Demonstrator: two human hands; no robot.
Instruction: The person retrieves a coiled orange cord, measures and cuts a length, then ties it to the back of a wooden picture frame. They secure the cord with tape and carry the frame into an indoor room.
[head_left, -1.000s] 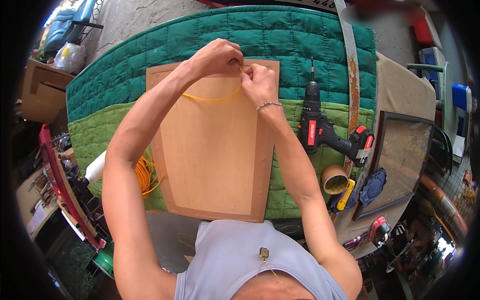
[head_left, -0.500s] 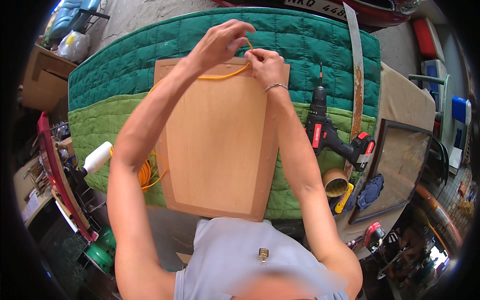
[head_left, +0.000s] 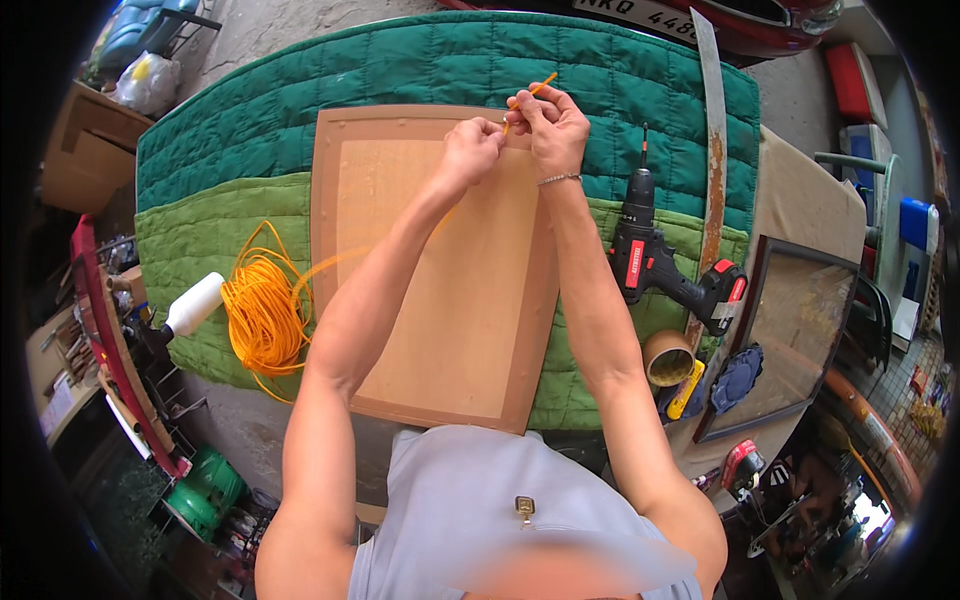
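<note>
Left hand (head_left: 472, 152): pinches the cord (head_left: 546, 82) by the far right corner of the panel (head_left: 430, 300)
Right hand (head_left: 558, 132): just beside it, gripping the cord near its end, the tip jutting out
Panel: on the quilt (head_left: 225, 150), reaching its near edge
Coil (head_left: 264, 318): left of the panel, toward the quilt's near edge
Bottle (head_left: 196, 304): beside the coil, near the quilt's left edge
Drill (head_left: 636, 245): near the quilt's right edge, bit toward the far edge
</note>
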